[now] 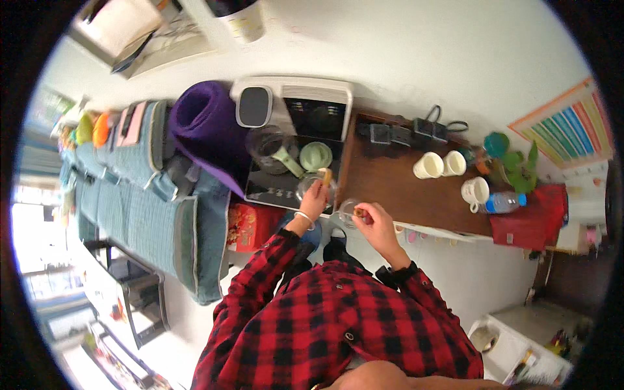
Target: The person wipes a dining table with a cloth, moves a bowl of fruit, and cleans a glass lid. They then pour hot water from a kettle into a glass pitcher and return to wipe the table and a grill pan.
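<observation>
My left hand (316, 197) is closed on a small yellowish-brown piece (327, 176), above a clear glass vessel (302, 187) at the front edge of a black glossy panel. With its fingertips my right hand (373, 219) pinches the brown knob (359, 212) of a round clear lid (347, 209), held over the gap beside the wooden surface. Behind my left hand lie a pale green handled tool (287, 162), a round pale green container (316, 156) and a large dark transparent bowl (272, 146).
A purple rolled mat (204, 112) stands left of the white-framed appliance (317, 87). On the brown wooden top (385, 190) are paper cups (428, 165), a white mug (475, 190), a plastic bottle (504, 202), dark boxed devices (390, 134) and a red cloth (529, 217). A blue-green sofa (141, 224) is at left.
</observation>
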Demonstrator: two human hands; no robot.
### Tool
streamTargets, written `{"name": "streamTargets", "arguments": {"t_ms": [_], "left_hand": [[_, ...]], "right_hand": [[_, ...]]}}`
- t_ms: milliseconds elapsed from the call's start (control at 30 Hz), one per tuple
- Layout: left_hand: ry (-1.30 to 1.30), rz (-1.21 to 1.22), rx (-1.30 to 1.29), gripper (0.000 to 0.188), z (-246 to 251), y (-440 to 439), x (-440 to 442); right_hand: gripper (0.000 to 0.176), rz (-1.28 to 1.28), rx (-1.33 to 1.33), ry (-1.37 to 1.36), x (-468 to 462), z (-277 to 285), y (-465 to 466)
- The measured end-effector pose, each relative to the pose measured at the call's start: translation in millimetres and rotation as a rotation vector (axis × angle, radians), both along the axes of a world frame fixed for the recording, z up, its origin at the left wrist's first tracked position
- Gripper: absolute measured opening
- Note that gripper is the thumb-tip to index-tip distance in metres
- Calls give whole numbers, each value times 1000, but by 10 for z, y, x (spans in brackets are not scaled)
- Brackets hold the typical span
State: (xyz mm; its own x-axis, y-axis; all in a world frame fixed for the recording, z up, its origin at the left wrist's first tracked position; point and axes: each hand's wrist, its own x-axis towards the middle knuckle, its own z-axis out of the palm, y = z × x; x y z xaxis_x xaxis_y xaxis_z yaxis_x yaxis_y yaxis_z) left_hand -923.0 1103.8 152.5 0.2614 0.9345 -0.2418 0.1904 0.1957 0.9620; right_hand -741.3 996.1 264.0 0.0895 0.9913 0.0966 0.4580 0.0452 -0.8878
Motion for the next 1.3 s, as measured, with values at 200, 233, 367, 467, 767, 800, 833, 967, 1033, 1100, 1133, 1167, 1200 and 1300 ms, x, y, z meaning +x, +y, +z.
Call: {"name": "streamTargets", "arguments": {"t_ms": [200,233,367,467,767,800,833,967,1033,1100,1133,1167,1200,1300], "left_hand": [[-105,108,-137,20,433,-57,-260],[-121,108,-142,20,601,-91,-313],[-238,-97,-222,20,1452,-267,-458],[-286,-255,-326,21,2064,-343,-449],[-453,-387,-364,21,2079,-165,484],[-461,-382,-363,20,1981,-148,606],[-441,-377,-374,20,1883,-125,716],[-413,-329,-275,18,1524,-128,1025],[-374,-315,-224,18,1383,-136,1113],[-328,-319,-163,19,1283,-145,1159],[-219,-305,10,20,1251,-144,1165],[-115,-290,175,20,1233,-137,1157],[23,-277,281,21,1225,-127,1143],[-65,-203,371,23,1245,-117,1016]], "right_hand": [[22,-136,19,-111,58,55,-87],[22,-181,33,-133,90,69,-115],[23,-321,57,-168,237,122,-251],[24,-424,50,-121,359,164,-332],[23,-590,163,-161,632,443,-442],[23,-589,184,-138,645,469,-439],[22,-582,185,-150,653,491,-431],[22,-516,173,-124,656,530,-339],[23,-472,167,-86,655,530,-253],[23,-411,159,-107,662,521,-149],[23,-383,152,-115,669,510,-94],[24,-351,146,-124,672,497,-41],[25,-312,108,-153,678,476,8],[27,-209,54,-197,658,385,147]]}}
